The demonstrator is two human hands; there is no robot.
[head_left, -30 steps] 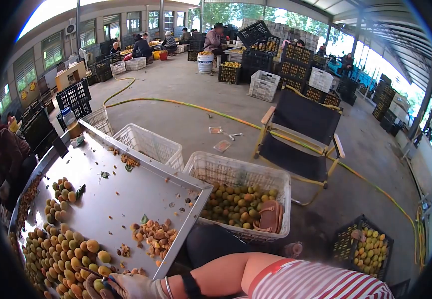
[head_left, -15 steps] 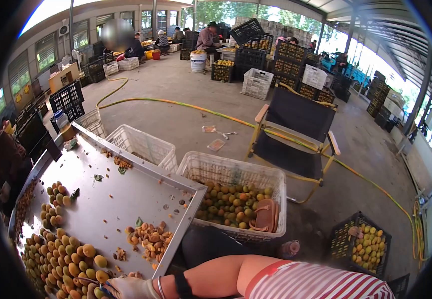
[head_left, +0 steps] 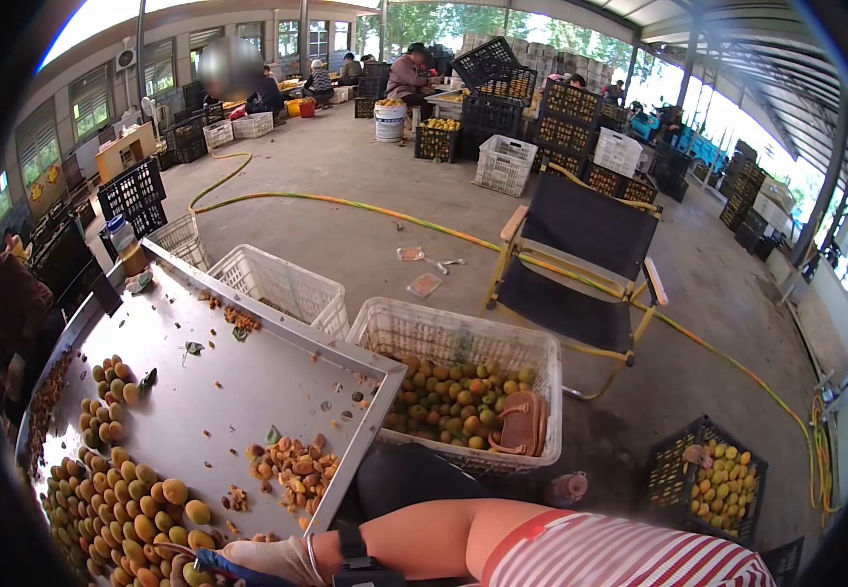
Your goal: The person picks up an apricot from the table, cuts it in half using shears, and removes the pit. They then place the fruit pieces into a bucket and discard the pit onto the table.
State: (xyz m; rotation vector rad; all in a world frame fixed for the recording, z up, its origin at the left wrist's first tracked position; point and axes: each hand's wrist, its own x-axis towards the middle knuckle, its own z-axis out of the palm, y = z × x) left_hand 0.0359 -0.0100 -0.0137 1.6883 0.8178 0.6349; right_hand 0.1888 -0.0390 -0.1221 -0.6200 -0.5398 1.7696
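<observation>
My right hand (head_left: 272,560), in a pale glove with a dark band on the wrist, is at the table's lower edge. It is closed round a blue-handled tool (head_left: 223,564), its working end mostly hidden by the frame's bottom. Just left of it, at the frame edge, what looks like my gloved left hand (head_left: 179,565) is partly visible beside a greenish apricot (head_left: 196,574); its fingers are mostly hidden. Many green-orange apricots (head_left: 120,499) lie heaped on the metal table (head_left: 189,391). A pile of brown-orange pieces (head_left: 294,470) sits nearer its right corner.
Beside the table stands a white crate (head_left: 453,323) of apricots with a brown pouch (head_left: 520,424) on top. A folding chair (head_left: 580,245), a black crate (head_left: 708,479) of fruit and a hose (head_left: 345,203) are on the floor. People (head_left: 409,76) sit working behind.
My right hand has shifted slightly and its wrist has turned, showing more of the wrist band and the blue handle. The table's fruit looks the same.
</observation>
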